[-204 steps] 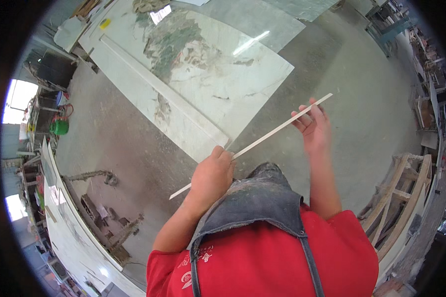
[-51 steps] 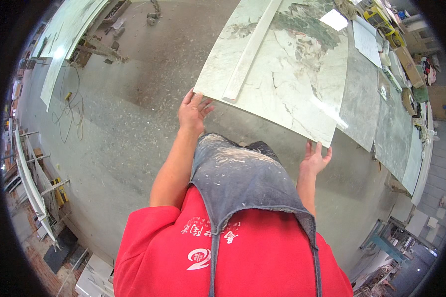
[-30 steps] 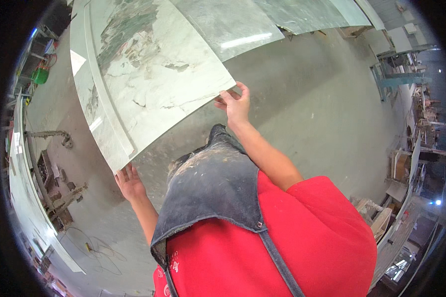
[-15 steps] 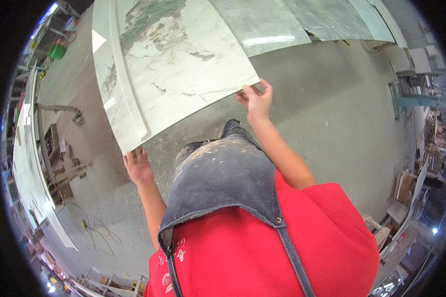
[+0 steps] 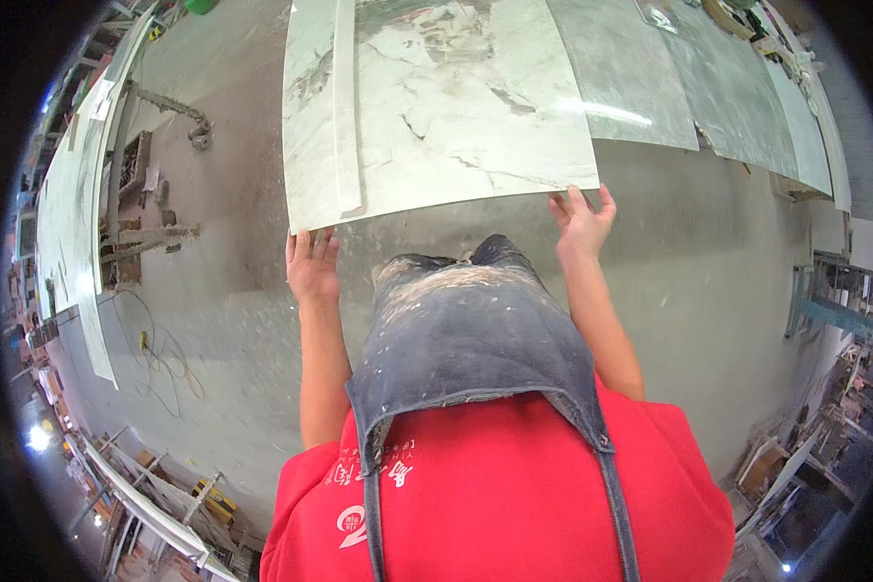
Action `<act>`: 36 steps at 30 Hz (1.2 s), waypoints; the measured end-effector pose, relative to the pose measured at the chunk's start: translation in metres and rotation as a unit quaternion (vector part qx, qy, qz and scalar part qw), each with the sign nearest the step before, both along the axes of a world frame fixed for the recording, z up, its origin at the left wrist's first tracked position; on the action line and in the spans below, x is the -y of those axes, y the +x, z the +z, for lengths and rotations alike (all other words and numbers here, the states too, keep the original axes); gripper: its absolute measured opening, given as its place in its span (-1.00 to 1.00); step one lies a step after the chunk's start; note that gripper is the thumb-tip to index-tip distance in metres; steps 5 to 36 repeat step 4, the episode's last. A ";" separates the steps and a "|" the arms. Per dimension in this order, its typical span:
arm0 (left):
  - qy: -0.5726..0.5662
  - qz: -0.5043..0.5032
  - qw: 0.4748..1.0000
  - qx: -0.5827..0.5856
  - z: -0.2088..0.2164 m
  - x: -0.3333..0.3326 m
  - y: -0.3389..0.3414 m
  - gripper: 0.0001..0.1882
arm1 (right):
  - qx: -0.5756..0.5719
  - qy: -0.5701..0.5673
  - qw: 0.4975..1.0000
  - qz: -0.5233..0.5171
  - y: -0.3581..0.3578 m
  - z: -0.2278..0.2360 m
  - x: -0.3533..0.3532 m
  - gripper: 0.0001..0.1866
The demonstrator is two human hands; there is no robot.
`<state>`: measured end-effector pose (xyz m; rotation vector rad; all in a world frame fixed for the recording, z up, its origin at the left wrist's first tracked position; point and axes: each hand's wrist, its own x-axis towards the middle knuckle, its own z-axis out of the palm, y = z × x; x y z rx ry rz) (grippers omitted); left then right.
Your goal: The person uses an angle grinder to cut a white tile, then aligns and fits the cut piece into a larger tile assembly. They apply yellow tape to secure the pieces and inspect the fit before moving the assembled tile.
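Note:
A large pale slab (image 5: 456, 145) with dark veins, like marble or patterned stone, stretches away in front of me. My left hand (image 5: 312, 267) grips its near left corner, the fingertips partly hidden under the edge. At the near right corner my right hand (image 5: 584, 221) holds the slab, thumb and fingers at the edge. A narrow pale strip (image 5: 345, 116) lies lengthwise on the slab, close to its left side. Below the slab's near edge is my dusty dark apron (image 5: 475, 330).
Grey slabs (image 5: 640, 97) lie beyond on the right. To the left, a long white panel (image 5: 78, 204) rests on a stand, with a brown box (image 5: 134, 165) beneath. A thin cable (image 5: 150, 354) with a yellow piece trails on the concrete floor (image 5: 233, 339). Cluttered racks line both sides.
The slab now sits straighter before me and further right in view, with both hands still at its near corners. My view has turned, so the surroundings have shifted.

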<state>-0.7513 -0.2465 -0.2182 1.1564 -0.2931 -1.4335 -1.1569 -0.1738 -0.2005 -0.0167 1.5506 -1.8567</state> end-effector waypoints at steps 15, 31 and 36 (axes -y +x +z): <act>0.018 0.019 1.000 0.009 -0.004 0.001 -0.002 -0.55 | -0.001 -0.008 1.000 0.007 -0.005 -0.003 -0.002 -0.32; 0.018 0.019 1.000 0.009 -0.004 0.001 -0.002 -0.55 | -0.001 -0.008 1.000 0.007 -0.005 -0.003 -0.002 -0.32; 0.018 0.019 1.000 0.009 -0.004 0.001 -0.002 -0.55 | -0.001 -0.008 1.000 0.007 -0.005 -0.003 -0.002 -0.32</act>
